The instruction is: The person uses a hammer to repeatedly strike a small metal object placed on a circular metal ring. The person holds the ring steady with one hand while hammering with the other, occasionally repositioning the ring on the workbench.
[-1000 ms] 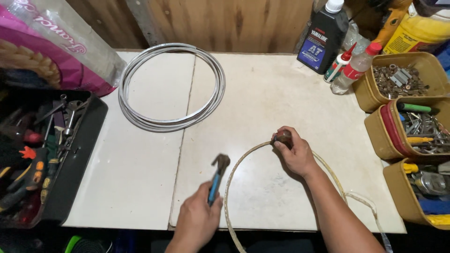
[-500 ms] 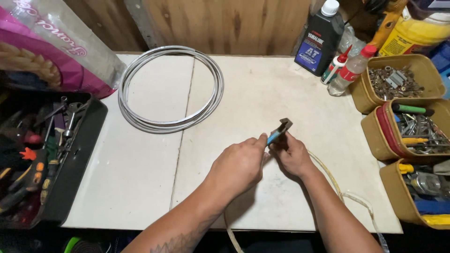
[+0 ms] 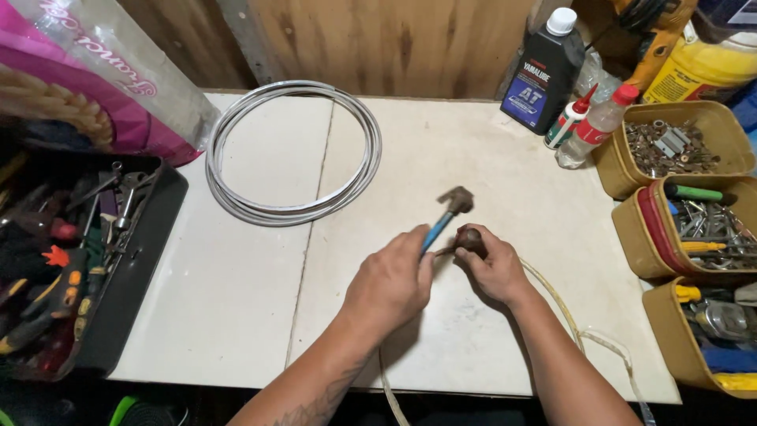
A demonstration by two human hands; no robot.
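The fitting (image 3: 471, 239), a small dark brown knob at the end of a pale hose (image 3: 579, 331), sits near the middle of the desk (image 3: 252, 315), pinched in the right hand (image 3: 493, 272). The hose trails from it to the right and back toward the person, curving off the desk's near edge. The left hand (image 3: 390, 284) is wrapped around the blue handle of the pliers (image 3: 443, 217), whose rusty head points up and away to the right, so the tool's long axis slants across just above and left of the fitting. The two hands lie almost touching, left beside right; whether the pliers' head actually grips anything cannot be told, as it is blurred.

Beyond the hands, a grey coil (image 3: 296, 154) of cable lies flat on the desk's far left. At the far right stand a black bottle (image 3: 544, 75), two small clear bottles with red caps (image 3: 587, 126) and a yellow jug (image 3: 702, 71). Down the right edge run three tan tubs: the farthest (image 3: 611, 158) holds rusty nuts and bolts, the middle one (image 3: 631, 229) screws and drivers, the nearest (image 3: 670, 339) mixed hardware. Left of the desk a black toolbox (image 3: 134, 276) lies open, full of wrenches and hand tools, with a pink bag (image 3: 87, 87) behind it.
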